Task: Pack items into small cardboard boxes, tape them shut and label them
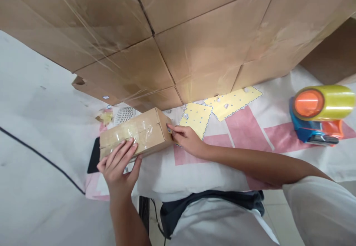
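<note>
A small cardboard box (pixel 148 127) with clear tape along its top lies tilted across the cloth. My left hand (pixel 118 164) grips its left part, fingers resting on the taped top and thumb against the near side. At the box's right end is my right hand (pixel 189 139), its fingers curled and their tips pressed together against the end face. Whatever those fingertips pinch, if anything, is too small to make out.
Large stacked cardboard boxes (pixel 205 53) stand close behind. A tape dispenser (pixel 317 134) with a yellow-and-orange roll (pixel 330 103) sits at the right. A white perforated object (pixel 124 115) and a black flat object (pixel 94 156) are beside the small box. A black cable (pixel 41 158) runs at left.
</note>
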A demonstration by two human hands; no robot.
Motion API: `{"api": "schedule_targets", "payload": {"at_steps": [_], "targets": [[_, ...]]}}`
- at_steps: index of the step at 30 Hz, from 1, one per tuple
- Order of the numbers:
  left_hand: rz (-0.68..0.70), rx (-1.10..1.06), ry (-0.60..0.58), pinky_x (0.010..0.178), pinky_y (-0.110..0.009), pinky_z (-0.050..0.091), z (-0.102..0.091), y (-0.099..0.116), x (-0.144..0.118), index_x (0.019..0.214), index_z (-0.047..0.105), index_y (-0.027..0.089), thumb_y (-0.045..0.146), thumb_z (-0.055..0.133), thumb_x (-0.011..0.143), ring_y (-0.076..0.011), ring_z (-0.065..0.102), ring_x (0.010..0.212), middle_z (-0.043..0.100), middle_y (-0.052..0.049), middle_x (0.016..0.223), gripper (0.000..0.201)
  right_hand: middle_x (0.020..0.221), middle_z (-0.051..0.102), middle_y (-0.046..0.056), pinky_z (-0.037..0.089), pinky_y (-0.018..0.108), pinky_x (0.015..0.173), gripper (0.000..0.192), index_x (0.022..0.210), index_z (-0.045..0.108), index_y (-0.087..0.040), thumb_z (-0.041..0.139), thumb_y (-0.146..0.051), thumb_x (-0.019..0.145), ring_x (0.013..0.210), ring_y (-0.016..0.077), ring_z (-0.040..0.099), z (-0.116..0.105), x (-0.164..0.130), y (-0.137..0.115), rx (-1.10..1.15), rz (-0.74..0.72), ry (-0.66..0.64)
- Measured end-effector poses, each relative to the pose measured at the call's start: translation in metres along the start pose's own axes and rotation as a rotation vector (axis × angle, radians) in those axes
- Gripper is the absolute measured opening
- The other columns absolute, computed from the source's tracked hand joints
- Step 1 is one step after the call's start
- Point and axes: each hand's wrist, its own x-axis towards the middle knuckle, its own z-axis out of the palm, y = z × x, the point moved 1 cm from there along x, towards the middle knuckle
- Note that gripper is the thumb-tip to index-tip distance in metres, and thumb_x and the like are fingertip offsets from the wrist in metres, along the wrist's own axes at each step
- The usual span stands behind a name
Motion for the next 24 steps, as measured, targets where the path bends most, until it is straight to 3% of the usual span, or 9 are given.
{"api": "schedule_targets", "payload": {"at_steps": [2, 6, 10, 14, 16, 17, 19, 20, 24], "targets": [[-0.007, -0.007, -0.011, 0.101, -0.046, 0.035, 0.000, 0.000, 0.001, 0.125, 0.071, 0.031, 0.020, 0.075, 0.089, -0.0314, 0.068, 0.124, 0.074, -0.006, 0.131, 0.038, 0.118, 0.075, 0.007, 0.056, 0.034, 0.080, 0.049, 0.138, 0.068, -0.021, 0.054, -0.023, 0.091, 0.090, 0.0183, 0.065, 0.000, 0.002, -0.001, -0.012, 0.053, -0.052], [-0.026, -0.015, -0.022, 0.103, -0.046, 0.035, -0.001, 0.000, 0.000, 0.126, 0.071, 0.030, 0.022, 0.074, 0.089, -0.0314, 0.067, 0.126, 0.073, -0.007, 0.131, 0.038, 0.094, 0.075, 0.004, 0.054, 0.033, 0.072, 0.051, 0.140, 0.068, -0.020, 0.054, -0.024, 0.091, 0.078, 0.0178, 0.063, -0.002, -0.004, -0.005, -0.044, 0.038, -0.012], [-0.030, -0.017, -0.010, 0.105, -0.047, 0.036, 0.000, 0.001, -0.003, 0.125, 0.071, 0.031, 0.025, 0.072, 0.090, -0.0317, 0.067, 0.126, 0.073, -0.007, 0.132, 0.036, 0.078, 0.072, 0.001, 0.044, 0.030, 0.058, 0.046, 0.129, 0.075, -0.022, 0.053, -0.023, 0.088, 0.060, 0.0148, 0.049, 0.001, -0.012, -0.002, -0.089, 0.060, 0.016], [-0.030, -0.010, 0.021, 0.106, -0.047, 0.035, 0.002, 0.000, -0.004, 0.125, 0.072, 0.030, 0.026, 0.072, 0.090, -0.0314, 0.067, 0.126, 0.073, -0.007, 0.131, 0.035, 0.097, 0.073, 0.006, 0.050, 0.033, 0.066, 0.047, 0.130, 0.075, -0.023, 0.057, -0.023, 0.085, 0.070, 0.0159, 0.053, -0.011, -0.001, 0.003, -0.152, -0.055, -0.040], [-0.020, -0.004, 0.038, 0.106, -0.047, 0.035, 0.002, -0.001, -0.005, 0.124, 0.072, 0.030, 0.026, 0.072, 0.090, -0.0314, 0.068, 0.124, 0.073, -0.007, 0.131, 0.034, 0.137, 0.060, 0.013, 0.054, 0.037, 0.080, 0.076, 0.153, 0.053, -0.024, 0.069, -0.026, 0.080, 0.091, 0.0194, 0.060, -0.022, 0.010, 0.001, -0.245, -0.195, -0.151], [-0.009, -0.004, 0.043, 0.104, -0.047, 0.036, 0.002, -0.002, -0.006, 0.124, 0.072, 0.030, 0.026, 0.072, 0.090, -0.0313, 0.068, 0.123, 0.074, -0.007, 0.130, 0.034, 0.157, 0.042, 0.016, 0.054, 0.039, 0.088, 0.099, 0.164, 0.032, -0.026, 0.076, -0.029, 0.075, 0.104, 0.0225, 0.060, -0.026, 0.015, -0.001, -0.310, -0.259, -0.243], [0.031, -0.016, 0.046, 0.101, -0.046, 0.038, 0.002, -0.004, -0.007, 0.123, 0.072, 0.030, 0.024, 0.073, 0.089, -0.0309, 0.070, 0.121, 0.075, -0.007, 0.128, 0.034, 0.172, 0.004, 0.019, 0.051, 0.042, 0.099, 0.139, 0.168, -0.007, -0.030, 0.087, -0.039, 0.067, 0.125, 0.0294, 0.055, -0.029, 0.022, -0.007, -0.449, -0.339, -0.430], [0.061, -0.024, 0.052, 0.099, -0.045, 0.039, 0.001, -0.004, -0.008, 0.122, 0.072, 0.030, 0.023, 0.073, 0.089, -0.0307, 0.070, 0.119, 0.075, -0.007, 0.127, 0.034, 0.172, -0.003, 0.020, 0.051, 0.043, 0.100, 0.149, 0.165, -0.019, -0.031, 0.090, -0.045, 0.064, 0.127, 0.0316, 0.055, -0.027, 0.024, -0.009, -0.516, -0.352, -0.475], [0.155, -0.023, 0.111, 0.095, -0.045, 0.041, -0.001, -0.004, -0.009, 0.128, 0.069, 0.030, 0.020, 0.074, 0.086, -0.0317, 0.072, 0.113, 0.077, -0.008, 0.123, 0.044, 0.162, 0.026, 0.021, 0.054, 0.046, 0.093, 0.159, 0.162, -0.025, -0.035, 0.092, -0.056, 0.057, 0.110, 0.0317, 0.063, -0.010, 0.020, -0.020, -0.677, -0.351, -0.352]]}}
